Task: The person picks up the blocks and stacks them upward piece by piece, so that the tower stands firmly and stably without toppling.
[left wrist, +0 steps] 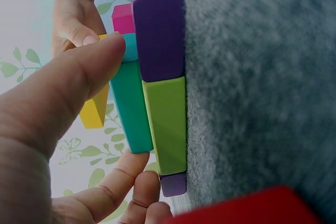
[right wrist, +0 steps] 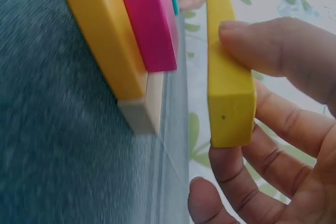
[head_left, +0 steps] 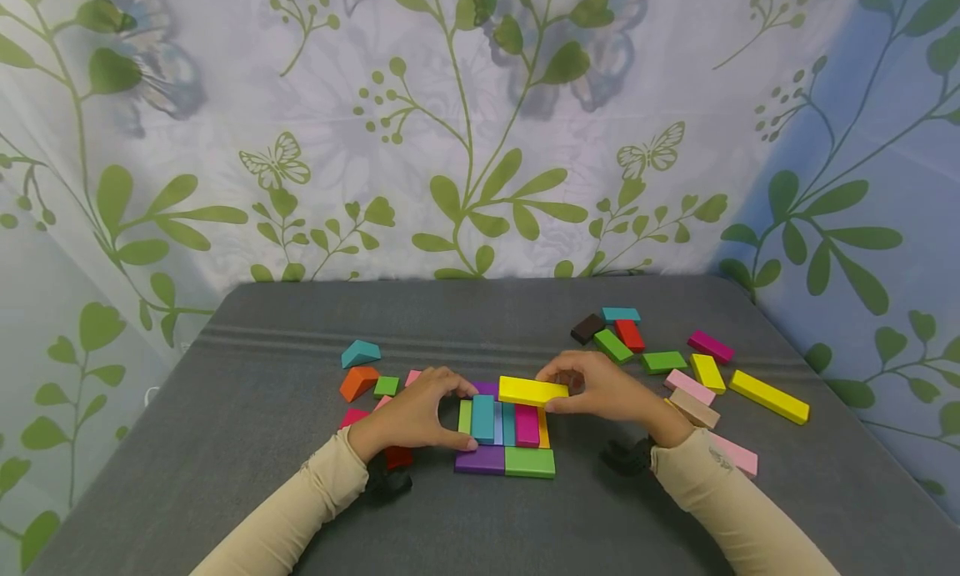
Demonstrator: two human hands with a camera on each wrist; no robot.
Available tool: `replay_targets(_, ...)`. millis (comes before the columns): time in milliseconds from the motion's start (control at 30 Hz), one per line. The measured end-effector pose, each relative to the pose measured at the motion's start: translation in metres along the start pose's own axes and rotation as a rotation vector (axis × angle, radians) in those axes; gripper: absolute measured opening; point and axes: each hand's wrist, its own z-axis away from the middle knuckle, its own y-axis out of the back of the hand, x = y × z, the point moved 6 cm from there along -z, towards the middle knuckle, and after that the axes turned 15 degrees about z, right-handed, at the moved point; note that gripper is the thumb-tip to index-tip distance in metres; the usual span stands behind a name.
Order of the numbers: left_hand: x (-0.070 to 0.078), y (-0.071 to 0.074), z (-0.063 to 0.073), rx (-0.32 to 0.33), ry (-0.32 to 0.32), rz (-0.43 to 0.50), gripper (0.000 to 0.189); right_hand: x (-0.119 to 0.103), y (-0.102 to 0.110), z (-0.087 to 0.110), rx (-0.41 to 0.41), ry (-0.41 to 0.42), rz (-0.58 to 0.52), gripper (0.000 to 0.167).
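Observation:
My left hand (head_left: 420,416) spans a teal block (head_left: 483,419), thumb at the near end and index finger at the far end; the left wrist view shows this teal block (left wrist: 131,108) lying on top of the lower layer. A long yellow block (head_left: 528,390) is pinched by its right end in my right hand (head_left: 600,390), raised above the arrangement. In the right wrist view, the thumb lies along the yellow block (right wrist: 229,72) with fingers behind it. Below are purple (head_left: 480,460), green (head_left: 529,463) and lime (head_left: 465,416) blocks. A magenta block (head_left: 527,426) lies on the upper level.
Loose blocks lie left of the arrangement, among them a teal angled piece (head_left: 361,353), an orange one (head_left: 358,383) and a small green one (head_left: 386,386). More are scattered at right, including a long yellow block (head_left: 770,397), a dark brown block (head_left: 587,328) and a pink block (head_left: 735,455).

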Motion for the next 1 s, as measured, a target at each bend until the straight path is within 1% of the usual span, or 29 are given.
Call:
replay_targets(233,-0.001,0.000,-0.001,-0.001,0.011,-0.007,0.068,-0.011,-0.011,-0.012,-0.053,0.031,-0.010,0.027)
replay_targets(467,-0.002,-0.001,-0.002,-0.003,0.011,-0.005,0.071,-0.019,-0.017,-0.022,-0.060,0.055,-0.019,0.028)
replay_targets(1000,-0.003,-0.001,-0.002,0.001,0.031,0.003,0.072,-0.021,-0.022,-0.027,-0.079,0.041,-0.013,0.025)
